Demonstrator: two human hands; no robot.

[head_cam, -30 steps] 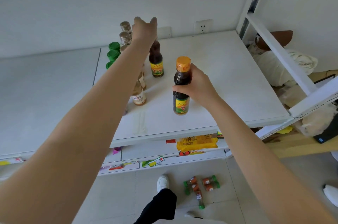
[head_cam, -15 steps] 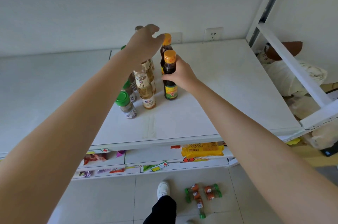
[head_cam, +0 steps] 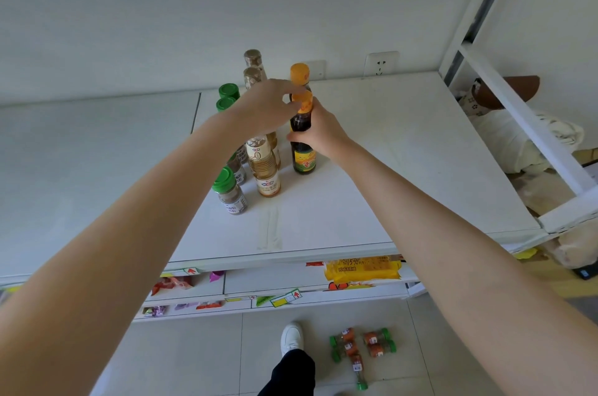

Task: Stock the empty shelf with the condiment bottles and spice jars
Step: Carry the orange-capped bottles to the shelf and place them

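Right hand (head_cam: 320, 133) is curled round the dark bottle (head_cam: 303, 154), which has been slid back from the front edge of the shelf (head_cam: 404, 169) and stood just before its twin (head_cam: 300, 73). Left hand (head_cam: 267, 107) is laid at its cap, pinching or not can't be told. Floor jars (head_cam: 359, 347) are left to do.

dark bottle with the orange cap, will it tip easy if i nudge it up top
Probably: the dark bottle is tall and narrow, so a push near its orange cap could topple it. It looks full, so likely heavy for its size; the right hand grips its shoulder.
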